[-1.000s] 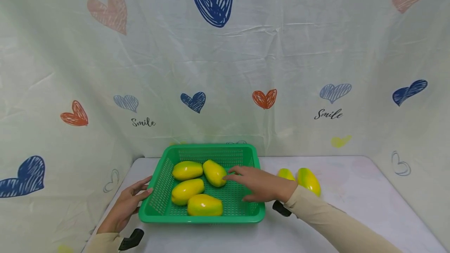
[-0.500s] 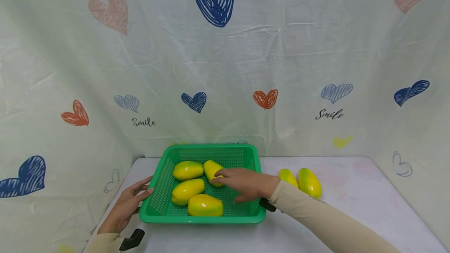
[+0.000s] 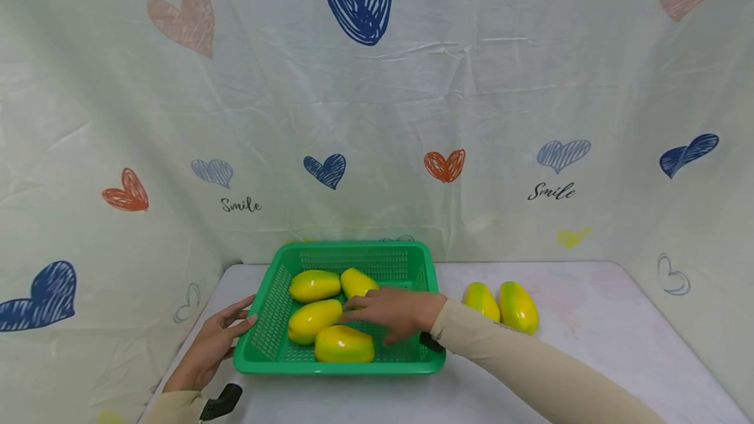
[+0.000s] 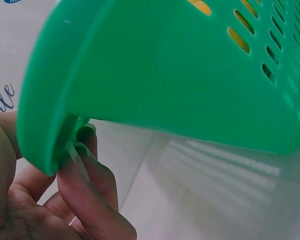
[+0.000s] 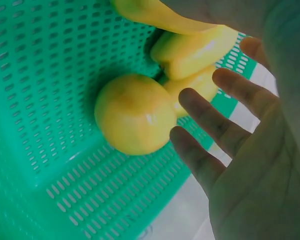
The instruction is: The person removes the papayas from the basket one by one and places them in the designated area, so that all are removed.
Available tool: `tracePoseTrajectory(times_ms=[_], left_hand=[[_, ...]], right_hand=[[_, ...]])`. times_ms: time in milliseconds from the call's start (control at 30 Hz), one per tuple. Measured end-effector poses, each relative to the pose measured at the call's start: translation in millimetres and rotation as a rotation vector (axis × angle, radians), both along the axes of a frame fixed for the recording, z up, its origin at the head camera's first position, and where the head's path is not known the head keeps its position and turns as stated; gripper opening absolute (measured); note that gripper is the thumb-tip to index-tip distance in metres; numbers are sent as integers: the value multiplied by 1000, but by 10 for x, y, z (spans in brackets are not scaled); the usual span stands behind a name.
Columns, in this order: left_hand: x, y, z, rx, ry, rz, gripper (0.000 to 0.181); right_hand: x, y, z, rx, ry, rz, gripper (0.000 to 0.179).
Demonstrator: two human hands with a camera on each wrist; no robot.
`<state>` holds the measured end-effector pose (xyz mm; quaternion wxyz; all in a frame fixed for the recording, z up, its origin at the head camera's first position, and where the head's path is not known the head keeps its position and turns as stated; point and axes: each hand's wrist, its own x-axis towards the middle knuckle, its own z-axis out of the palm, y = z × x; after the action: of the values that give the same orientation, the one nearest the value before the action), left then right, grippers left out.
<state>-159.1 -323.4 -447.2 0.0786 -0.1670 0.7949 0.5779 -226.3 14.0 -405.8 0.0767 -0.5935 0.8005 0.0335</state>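
Observation:
A green plastic basket (image 3: 277,368) holds several yellow papayas, among them a front one (image 3: 344,344), a left one (image 3: 315,321) and a back left one (image 3: 315,286). My left hand (image 3: 211,343) grips the basket's left rim, its fingers curled under the lip (image 4: 37,125). Over the basket reaches my right hand (image 3: 394,311), fingers spread and holding nothing. It partly covers the back right papaya (image 3: 358,281) in the head view. In the right wrist view, the fingertips of my right hand (image 5: 240,135) are close to a round-ended papaya (image 5: 135,115).
Two more papayas, one (image 3: 482,300) and another (image 3: 518,307), lie on the white table (image 3: 595,332) right of the basket, beyond my right forearm. A white curtain (image 3: 377,97) printed with hearts hangs behind and at both sides.
My right hand has moved left and slightly toward me over the basket, from its right side to the middle. My left hand, the basket and the papayas stay in place.

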Motion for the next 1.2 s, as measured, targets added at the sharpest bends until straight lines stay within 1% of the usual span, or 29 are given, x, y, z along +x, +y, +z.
tracePoseTrajectory(times_ms=[133,300,533,800,967,1100,1200], left_hand=[[-2,7,0,-5,-3,3,67],[2,11,-7,-5,-9,11,68],[7,11,1,4,-8,10,69],[1,16,-11,6,-13,18,67],[-8,23,-13,3,-15,18,67],[-5,16,-6,3,-32,27,68],[-8,15,0,4,-43,32,68]], right_hand=[[11,-61,-12,44,-21,-3,88],[37,-140,-31,75,-9,4,94],[85,-211,-93,117,19,48,91],[112,-211,-99,100,-17,28,89],[105,-191,-103,91,-2,8,90],[113,-184,-107,84,8,38,91],[129,-179,-110,98,48,67,94]])
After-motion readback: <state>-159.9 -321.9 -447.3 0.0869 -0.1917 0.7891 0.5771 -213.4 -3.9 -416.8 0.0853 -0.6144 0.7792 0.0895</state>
